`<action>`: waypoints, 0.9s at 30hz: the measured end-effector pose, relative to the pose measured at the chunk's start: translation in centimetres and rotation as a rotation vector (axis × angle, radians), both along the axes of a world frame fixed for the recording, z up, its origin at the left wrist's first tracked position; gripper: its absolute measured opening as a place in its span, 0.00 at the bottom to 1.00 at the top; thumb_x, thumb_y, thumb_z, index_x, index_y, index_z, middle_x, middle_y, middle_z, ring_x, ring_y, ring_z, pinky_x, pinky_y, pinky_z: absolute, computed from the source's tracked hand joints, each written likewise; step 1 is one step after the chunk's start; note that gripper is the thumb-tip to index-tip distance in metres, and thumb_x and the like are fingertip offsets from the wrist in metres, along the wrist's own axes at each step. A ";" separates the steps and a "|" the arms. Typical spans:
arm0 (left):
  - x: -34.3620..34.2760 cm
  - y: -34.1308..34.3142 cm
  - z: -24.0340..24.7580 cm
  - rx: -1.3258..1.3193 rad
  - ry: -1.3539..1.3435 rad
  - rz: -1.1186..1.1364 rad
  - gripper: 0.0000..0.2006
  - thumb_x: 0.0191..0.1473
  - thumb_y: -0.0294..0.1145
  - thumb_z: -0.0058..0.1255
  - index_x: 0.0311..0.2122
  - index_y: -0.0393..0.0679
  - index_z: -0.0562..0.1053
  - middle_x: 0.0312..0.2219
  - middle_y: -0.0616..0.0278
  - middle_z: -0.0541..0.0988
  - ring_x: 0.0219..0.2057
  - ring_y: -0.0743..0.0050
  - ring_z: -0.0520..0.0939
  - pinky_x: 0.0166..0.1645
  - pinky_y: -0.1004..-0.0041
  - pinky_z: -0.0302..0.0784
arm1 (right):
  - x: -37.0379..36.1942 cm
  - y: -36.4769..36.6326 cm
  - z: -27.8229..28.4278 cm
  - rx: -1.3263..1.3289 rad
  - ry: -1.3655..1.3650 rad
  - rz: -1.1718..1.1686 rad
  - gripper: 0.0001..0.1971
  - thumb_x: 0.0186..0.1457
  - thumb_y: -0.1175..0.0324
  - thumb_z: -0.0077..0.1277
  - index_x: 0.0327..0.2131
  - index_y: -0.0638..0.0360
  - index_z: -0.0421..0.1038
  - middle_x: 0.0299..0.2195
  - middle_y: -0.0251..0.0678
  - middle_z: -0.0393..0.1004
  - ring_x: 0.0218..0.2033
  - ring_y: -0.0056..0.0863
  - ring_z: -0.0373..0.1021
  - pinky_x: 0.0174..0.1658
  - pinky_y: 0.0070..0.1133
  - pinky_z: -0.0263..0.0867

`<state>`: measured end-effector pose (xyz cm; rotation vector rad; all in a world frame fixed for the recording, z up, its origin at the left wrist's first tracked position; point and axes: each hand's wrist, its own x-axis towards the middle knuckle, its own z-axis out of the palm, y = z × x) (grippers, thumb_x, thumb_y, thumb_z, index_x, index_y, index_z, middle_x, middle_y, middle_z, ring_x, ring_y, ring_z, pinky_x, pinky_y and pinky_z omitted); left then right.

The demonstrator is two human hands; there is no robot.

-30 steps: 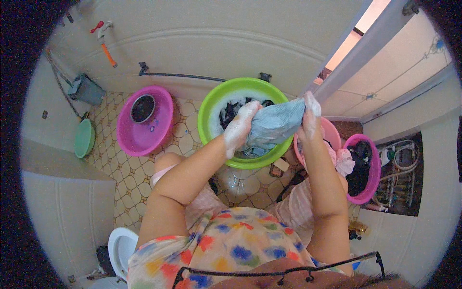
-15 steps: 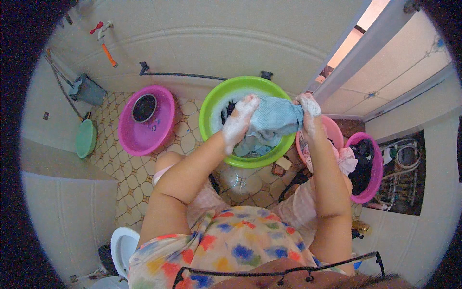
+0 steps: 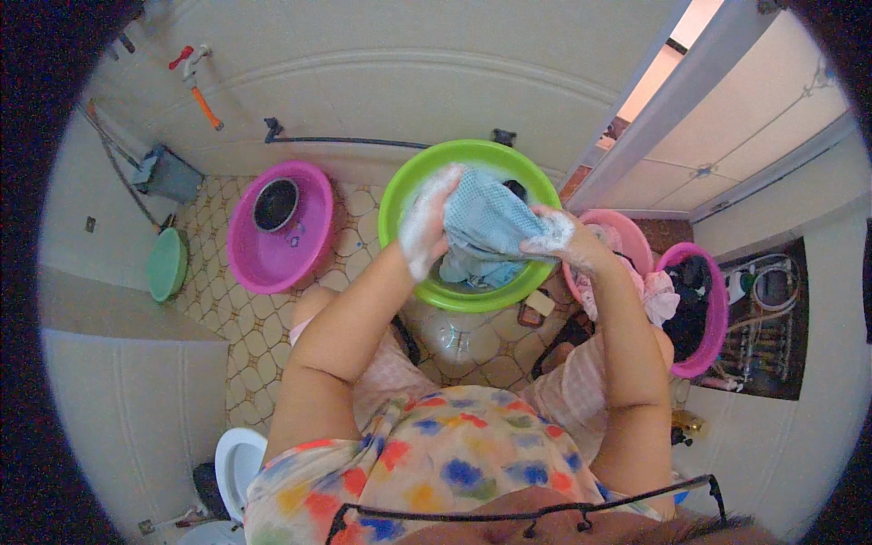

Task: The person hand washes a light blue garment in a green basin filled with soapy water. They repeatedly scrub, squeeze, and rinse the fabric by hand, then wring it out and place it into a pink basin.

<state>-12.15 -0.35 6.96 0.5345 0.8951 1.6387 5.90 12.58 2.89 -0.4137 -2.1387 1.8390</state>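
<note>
A wet light-blue textured cloth (image 3: pixel 490 216) is held up over a green basin (image 3: pixel 397 195), its lower part bunched down inside. Suds cover my left hand (image 3: pixel 429 222), which is closed on the cloth's left edge. At the right edge, my right hand (image 3: pixel 551 234), also foamy, grips the same cloth. Between the hands the fabric hangs slack and folded. Soapy water shows at the basin's left and back, and a small dark piece of fabric (image 3: pixel 515 189) peeks out behind the cloth. What lies under the cloth is hidden.
A magenta basin (image 3: pixel 313 259) with a dark round pan (image 3: pixel 275 204) stands left. At right are a pink basin (image 3: pixel 640 238) of pink clothes and another magenta basin (image 3: pixel 718 313) of black clothes. A soap bar (image 3: pixel 542 302) lies on the floor before the green basin. A tap (image 3: pixel 193 59) juts from the wall.
My right hand has moved left and slightly down, closer to my left hand. My left hand has shifted a little left. The cloth, earlier stretched wide, now sags between them.
</note>
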 end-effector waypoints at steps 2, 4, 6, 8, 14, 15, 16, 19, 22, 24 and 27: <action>-0.4 0.3 -0.3 0.003 -0.019 0.001 0.15 0.55 0.43 0.35 0.40 0.44 0.67 0.35 0.63 0.73 0.37 0.72 0.74 0.45 0.69 0.68 | 0.3 0.8 -1.2 0.033 -0.084 0.012 0.16 0.44 0.66 0.55 0.38 0.59 0.67 0.31 0.27 0.67 0.33 0.17 0.61 0.37 0.15 0.59; -1.0 0.7 -1.2 0.019 -0.057 0.016 0.16 0.54 0.44 0.35 0.40 0.44 0.69 0.34 0.62 0.74 0.36 0.70 0.74 0.45 0.68 0.68 | 0.5 2.0 -1.7 0.079 -0.166 -0.002 0.15 0.45 0.65 0.54 0.37 0.61 0.68 0.31 0.28 0.68 0.33 0.17 0.62 0.37 0.15 0.59; -1.3 0.5 -1.2 0.029 -0.001 0.024 0.14 0.54 0.42 0.36 0.39 0.45 0.68 0.34 0.64 0.73 0.36 0.73 0.74 0.44 0.70 0.69 | 1.1 2.4 -1.8 -0.042 -0.020 -0.098 0.14 0.46 0.63 0.53 0.35 0.61 0.69 0.30 0.28 0.69 0.31 0.18 0.63 0.37 0.15 0.59; -1.1 0.2 -0.4 -0.009 0.094 0.009 0.13 0.53 0.41 0.39 0.39 0.45 0.67 0.35 0.65 0.72 0.37 0.75 0.73 0.44 0.71 0.68 | 1.0 2.5 -1.5 -0.228 0.113 -0.150 0.13 0.46 0.62 0.52 0.34 0.60 0.69 0.30 0.28 0.70 0.32 0.20 0.65 0.37 0.17 0.60; 0.6 -0.4 0.6 -0.219 0.831 -0.279 0.17 0.46 0.35 0.50 0.43 0.42 0.67 0.34 0.68 0.72 0.36 0.80 0.71 0.44 0.76 0.65 | 0.8 2.1 -0.3 -0.636 0.328 -0.289 0.09 0.49 0.63 0.48 0.32 0.56 0.67 0.29 0.28 0.69 0.32 0.22 0.66 0.36 0.21 0.63; 0.8 -0.4 0.5 -0.232 0.837 -0.332 0.18 0.46 0.34 0.50 0.44 0.43 0.67 0.34 0.68 0.72 0.36 0.81 0.71 0.44 0.77 0.65 | 0.8 1.8 0.1 -0.641 0.352 -0.323 0.09 0.49 0.63 0.48 0.33 0.57 0.67 0.29 0.28 0.68 0.32 0.22 0.66 0.36 0.21 0.64; 1.0 -0.4 0.4 -0.245 0.842 -0.384 0.19 0.45 0.33 0.50 0.45 0.43 0.66 0.34 0.69 0.72 0.36 0.81 0.71 0.44 0.77 0.64 | 0.8 1.6 0.4 -0.646 0.375 -0.357 0.10 0.50 0.63 0.48 0.33 0.57 0.67 0.29 0.28 0.68 0.32 0.22 0.66 0.36 0.22 0.64; -0.1 0.0 -2.1 -0.238 0.949 -0.334 0.20 0.48 0.34 0.46 0.48 0.44 0.64 0.38 0.69 0.72 0.38 0.82 0.69 0.44 0.79 0.63 | 0.2 1.8 0.3 -0.693 0.441 -0.412 0.08 0.52 0.65 0.44 0.32 0.58 0.67 0.28 0.29 0.69 0.30 0.21 0.66 0.34 0.20 0.64; 1.0 0.0 -0.7 -0.073 0.815 -0.213 0.19 0.52 0.37 0.40 0.49 0.43 0.62 0.41 0.67 0.69 0.43 0.78 0.67 0.50 0.77 0.59 | 0.0 2.2 -0.1 -0.710 0.446 -0.404 0.08 0.52 0.65 0.44 0.33 0.57 0.67 0.28 0.30 0.68 0.31 0.22 0.66 0.35 0.22 0.64; 2.0 -0.2 0.4 -0.034 0.691 -0.176 0.20 0.52 0.38 0.40 0.50 0.41 0.61 0.42 0.65 0.69 0.45 0.75 0.66 0.52 0.76 0.57 | -0.7 1.9 -0.5 -0.659 0.436 -0.498 0.08 0.52 0.64 0.43 0.33 0.57 0.67 0.28 0.30 0.68 0.31 0.22 0.66 0.36 0.21 0.64; 3.6 -0.2 1.1 -0.105 0.662 0.031 0.21 0.53 0.39 0.39 0.50 0.39 0.60 0.43 0.62 0.68 0.47 0.74 0.65 0.52 0.74 0.57 | -2.0 2.0 -1.5 -0.149 0.402 -0.697 0.09 0.53 0.64 0.43 0.33 0.58 0.67 0.28 0.31 0.68 0.32 0.20 0.65 0.36 0.20 0.62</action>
